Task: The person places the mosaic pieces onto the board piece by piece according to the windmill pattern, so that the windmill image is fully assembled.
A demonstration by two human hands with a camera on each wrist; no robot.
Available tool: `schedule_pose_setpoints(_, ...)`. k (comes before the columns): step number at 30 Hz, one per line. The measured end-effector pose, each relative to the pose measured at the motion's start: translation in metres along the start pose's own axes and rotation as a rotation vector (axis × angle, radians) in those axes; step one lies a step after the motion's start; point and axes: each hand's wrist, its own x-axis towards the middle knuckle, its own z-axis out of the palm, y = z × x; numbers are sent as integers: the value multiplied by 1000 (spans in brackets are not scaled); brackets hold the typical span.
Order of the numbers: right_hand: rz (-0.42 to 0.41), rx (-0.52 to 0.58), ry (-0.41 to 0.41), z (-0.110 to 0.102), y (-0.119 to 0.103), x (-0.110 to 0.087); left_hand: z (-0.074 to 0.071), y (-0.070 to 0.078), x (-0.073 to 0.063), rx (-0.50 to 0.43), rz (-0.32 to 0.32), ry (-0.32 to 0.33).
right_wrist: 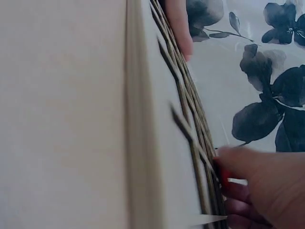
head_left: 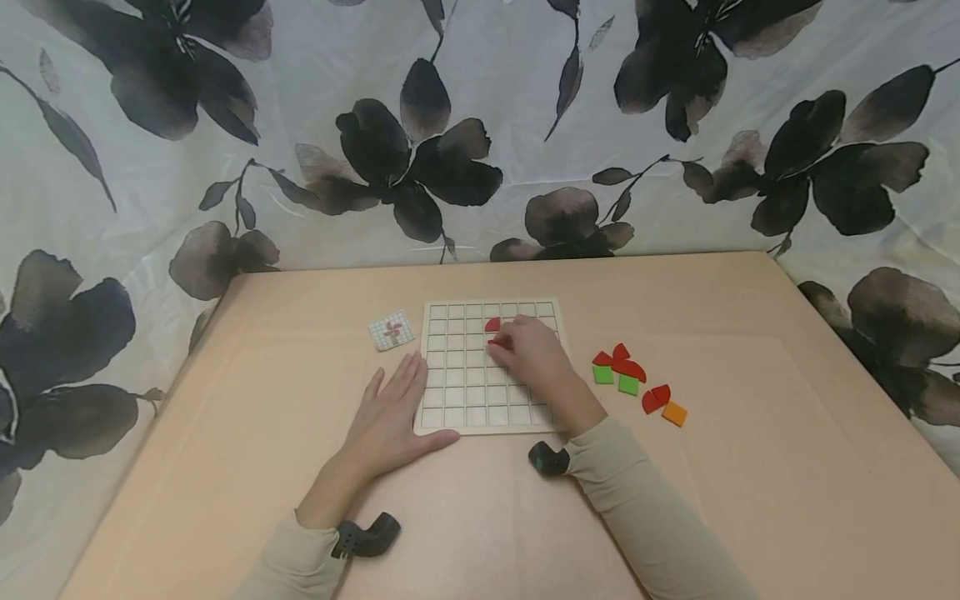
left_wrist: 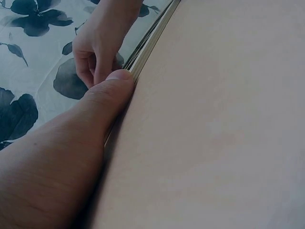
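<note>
A pale square board (head_left: 453, 395) with a raised grid of cells lies on the table. My right hand (head_left: 531, 350) is over its upper middle, pinching a small red piece (head_left: 492, 341) between thumb and fingertips. In the right wrist view the red piece (right_wrist: 223, 177) shows at the fingertips, right at the grid. Just above it, a red quarter-round piece (head_left: 492, 324) sits in a cell. My left hand (head_left: 390, 417) lies flat with fingers extended along the board's left edge, its thumb at the lower left corner.
Right of the board lie several red pieces (head_left: 628, 369), two green squares (head_left: 603, 375) and an orange square (head_left: 674, 413). A small card (head_left: 391, 331) with a red pattern on a grid lies at the board's upper left. Behind the table (head_left: 750, 500) hangs a flowered cloth (head_left: 525, 167).
</note>
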Motion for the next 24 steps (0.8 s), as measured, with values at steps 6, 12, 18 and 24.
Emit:
schedule_pose_setpoints(6,-13,104,-35,-2,7,3,0,1,0,3,1,5)
schedule_pose_setpoints(12,-63,146,-57,-4,6,3,0,1,0,9,7,11)
schedule_pose_setpoints(18,20,137,19,0,-1,2,0,0,0,8,4,7)
schedule_pose_setpoints(24,121,61,42,6,-10,0,1,0,0,3,3,8)
